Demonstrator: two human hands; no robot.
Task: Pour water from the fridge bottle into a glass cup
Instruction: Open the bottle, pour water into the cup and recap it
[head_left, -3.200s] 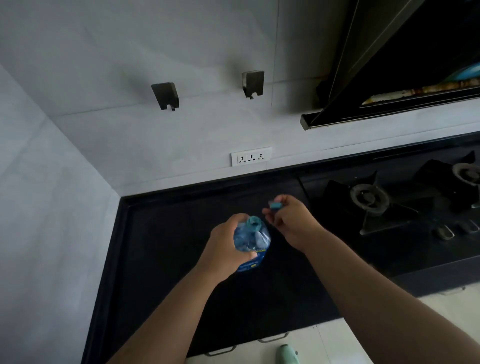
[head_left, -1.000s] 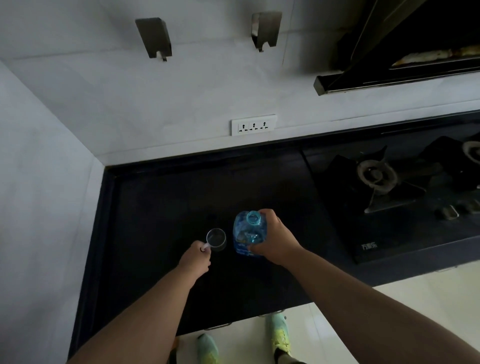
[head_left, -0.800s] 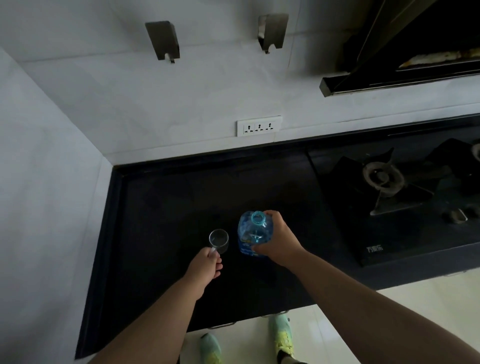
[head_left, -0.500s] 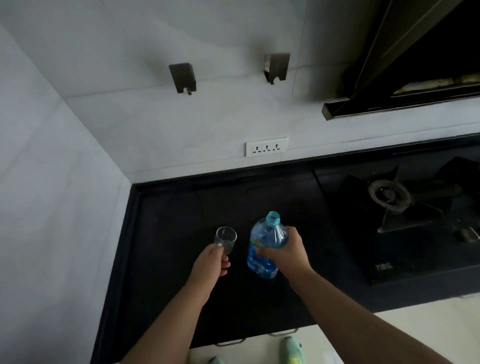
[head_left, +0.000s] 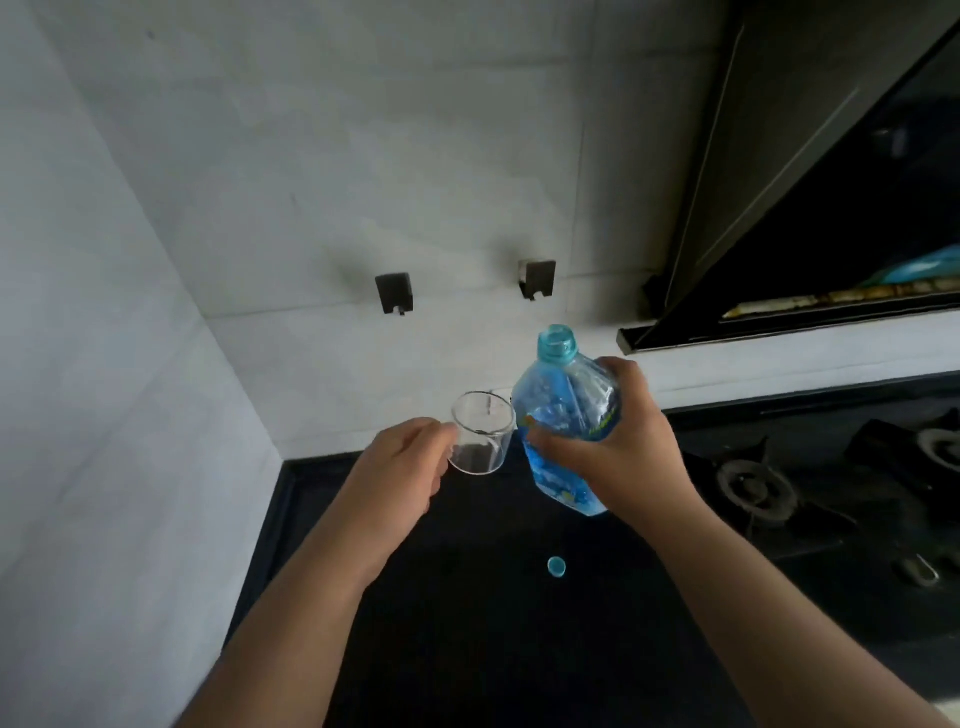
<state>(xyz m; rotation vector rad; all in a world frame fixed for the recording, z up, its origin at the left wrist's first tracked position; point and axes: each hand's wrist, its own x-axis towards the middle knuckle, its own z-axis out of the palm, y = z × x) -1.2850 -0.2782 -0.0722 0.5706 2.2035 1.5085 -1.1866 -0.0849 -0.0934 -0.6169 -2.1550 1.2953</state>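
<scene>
- Head view, glass cup (head_left: 480, 434): half a second ago it sat low over the worktop (head_left: 467, 623); it is now raised clear of it, held in the left hand (head_left: 402, 467), whose grip is closed round its near side. Upright, mouth open, no water seen inside.
- Head view, bottle (head_left: 563, 415): likewise lifted off the worktop since then, the right hand (head_left: 618, 452) wrapped round its body. Neck uncapped and pointing up and away, leaning a little toward the cup; bottle and cup nearly touch.
- Head view, cap (head_left: 556, 566): lies on the worktop below the bottle, apart from both hands.
- Assessment: both items have gone from resting to carried, so the set-up is complete. No stream shows; pouring not yet begun. The mouth needs to come over the rim before tilting further.
</scene>
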